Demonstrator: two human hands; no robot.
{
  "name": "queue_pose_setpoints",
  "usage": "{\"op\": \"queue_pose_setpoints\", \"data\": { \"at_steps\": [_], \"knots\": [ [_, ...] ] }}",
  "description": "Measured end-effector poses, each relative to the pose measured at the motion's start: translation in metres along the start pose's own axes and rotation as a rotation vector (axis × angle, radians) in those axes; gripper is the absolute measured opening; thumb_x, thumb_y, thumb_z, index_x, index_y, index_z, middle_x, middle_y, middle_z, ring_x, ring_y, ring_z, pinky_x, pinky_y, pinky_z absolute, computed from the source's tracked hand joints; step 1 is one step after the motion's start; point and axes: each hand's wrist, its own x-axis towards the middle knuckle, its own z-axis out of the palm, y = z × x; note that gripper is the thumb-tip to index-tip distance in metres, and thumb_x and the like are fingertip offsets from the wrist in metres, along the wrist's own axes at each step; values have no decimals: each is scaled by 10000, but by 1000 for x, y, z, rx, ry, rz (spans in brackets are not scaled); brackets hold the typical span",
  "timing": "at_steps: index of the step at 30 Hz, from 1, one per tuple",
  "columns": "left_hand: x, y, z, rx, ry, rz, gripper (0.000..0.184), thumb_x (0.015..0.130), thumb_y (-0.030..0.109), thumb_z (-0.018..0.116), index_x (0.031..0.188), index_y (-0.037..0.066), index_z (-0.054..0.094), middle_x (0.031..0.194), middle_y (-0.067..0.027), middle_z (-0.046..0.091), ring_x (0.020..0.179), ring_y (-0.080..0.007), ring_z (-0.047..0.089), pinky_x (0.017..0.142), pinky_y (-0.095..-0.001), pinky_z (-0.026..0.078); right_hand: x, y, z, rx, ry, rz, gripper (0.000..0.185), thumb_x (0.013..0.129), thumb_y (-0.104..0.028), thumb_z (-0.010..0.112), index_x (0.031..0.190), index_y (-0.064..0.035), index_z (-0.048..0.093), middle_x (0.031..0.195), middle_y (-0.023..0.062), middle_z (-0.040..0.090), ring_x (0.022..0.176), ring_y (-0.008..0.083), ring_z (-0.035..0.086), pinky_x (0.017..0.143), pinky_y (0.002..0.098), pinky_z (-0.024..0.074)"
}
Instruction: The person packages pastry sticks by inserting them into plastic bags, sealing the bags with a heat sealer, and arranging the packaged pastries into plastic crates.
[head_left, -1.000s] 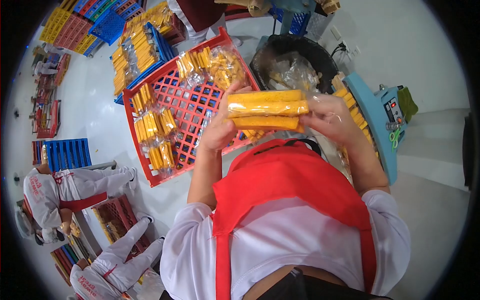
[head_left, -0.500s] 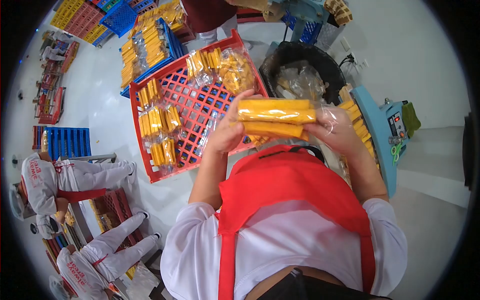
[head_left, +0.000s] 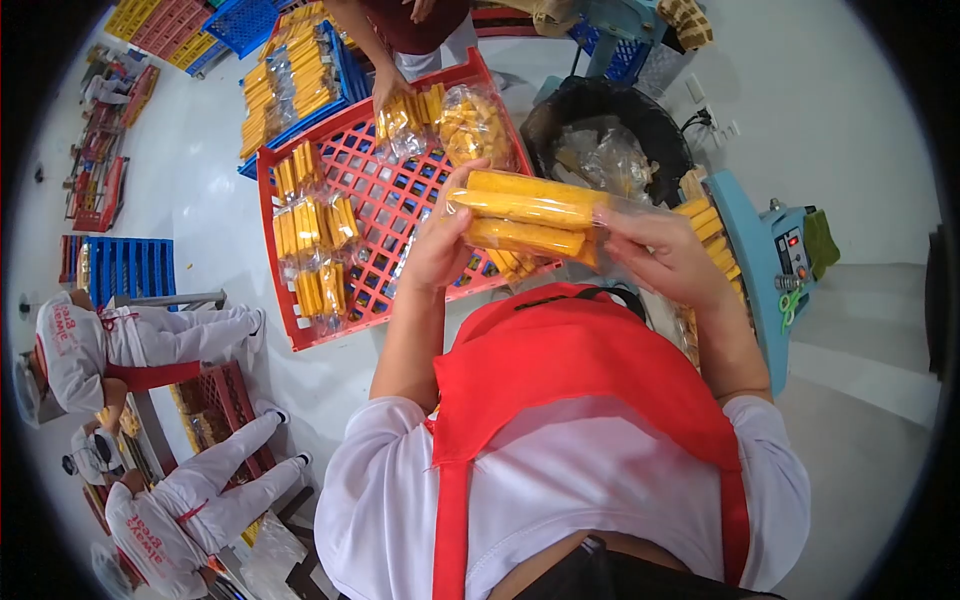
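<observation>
Between my two hands is a clear plastic bag of yellow sticks (head_left: 535, 208), held level in front of the red apron. My left hand (head_left: 443, 240) grips the bag's left end, thumb on the near side. At the other end, my right hand (head_left: 655, 248) has its fingers closed on the loose clear plastic and the sticks' right ends. What the sticks are made of I cannot tell. Beyond the bag is a red crate (head_left: 375, 190) with several similar packs (head_left: 312, 225) along its left side and a bulging bag of yellow pieces (head_left: 470, 128) at its far corner.
A co-worker's hand (head_left: 392, 88) touches packs at the crate's far edge. A black bin (head_left: 545, 125) with crumpled plastic stands right of the crate. Further right is a blue-green machine (head_left: 750, 240) with green scissors (head_left: 790, 305). Blue crates (head_left: 345, 75) with stacked packs stand behind; other people work at left.
The bag has moved slightly left and now slopes down to the right. My right hand's fingers have shifted on its end. A co-worker's arm has come in over the far crate edge.
</observation>
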Motion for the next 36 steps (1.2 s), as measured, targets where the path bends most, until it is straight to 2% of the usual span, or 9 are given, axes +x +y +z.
{"op": "queue_pose_setpoints", "data": {
  "at_steps": [7, 10, 12, 14, 15, 19, 22, 32, 36],
  "knots": [
    [22, 2, -4, -89, 173, -128, 470, 825, 295, 490, 1179, 28, 338, 1117, -112, 463, 1028, -216, 478, 851, -353, 401, 17, 17, -12, 164, -174, 367, 358, 782, -63, 509, 1139, -93, 514, 905, 54, 590, 749, 106, 540, 656, 233, 429],
    [37, -3, -3, -126, 183, -103, 419, 836, 289, 469, 1154, 37, 366, 1075, -109, 491, 997, -218, 503, 826, -367, 421, 29, 39, -29, 6, -112, 144, 377, 790, -81, 520, 1166, -90, 488, 851, 24, 569, 734, 54, 489, 630, 204, 407],
    [47, -3, -3, -152, 157, -77, 397, 830, 277, 472, 1135, 36, 387, 1045, -106, 502, 981, -224, 507, 827, -368, 420, 32, 52, -34, 162, 56, 288, 358, 798, -108, 534, 1153, -89, 494, 827, 11, 550, 732, 43, 473, 654, 199, 400],
    [56, -10, -4, -32, 338, 143, 390, 845, 310, 421, 1124, 39, 417, 1095, -106, 491, 1029, -236, 477, 873, -390, 387, 35, 63, -35, 514, 822, 140, 371, 801, -114, 547, 1160, -95, 457, 848, -3, 525, 748, 57, 472, 648, 198, 404],
    [60, -6, 9, 5, 359, 244, 357, 829, 250, 465, 1109, 34, 417, 1084, -109, 477, 1008, -237, 472, 881, -382, 365, 33, 69, -29, 633, 925, 228, 401, 798, -158, 566, 1164, -119, 407, 900, -1, 507, 793, 87, 482, 651, 243, 420],
    [76, -39, 15, 1006, 510, 667, 381, 741, 143, 595, 1073, 34, 444, 1033, -110, 464, 956, -239, 473, 850, -327, 361, 36, 86, 44, 1473, 512, 595, 461, 779, -388, 561, 1153, -179, 390, 942, 27, 512, 849, 209, 510, 741, 409, 413],
    [87, -45, 48, 1337, 266, 739, 401, 643, 207, 664, 971, 38, 507, 986, -149, 452, 915, -294, 457, 777, -376, 393, 64, 83, 40, 1658, 505, 316, 492, 806, -483, 455, 1143, -127, 413, 1049, 80, 516, 980, 242, 501, 866, 392, 389],
    [124, -60, 89, 1532, 140, 826, 454, 578, 265, 695, 955, 71, 534, 971, -169, 456, 864, -337, 458, 749, -389, 391, 67, 107, 9, 1636, 656, 193, 445, 842, -440, 347, 1104, -98, 456, 1074, 84, 512, 985, 229, 505, 846, 367, 415],
    [96, -51, 55, 1334, 49, 544, 493, 616, 287, 703, 1006, 66, 497, 1148, -185, 372, 1002, -303, 446, 826, -371, 388, 67, 114, 18, 1398, 656, 278, 428, 844, -399, 402, 1126, -77, 420, 1056, 88, 511, 948, 220, 525, 810, 344, 439]
  ]
}}
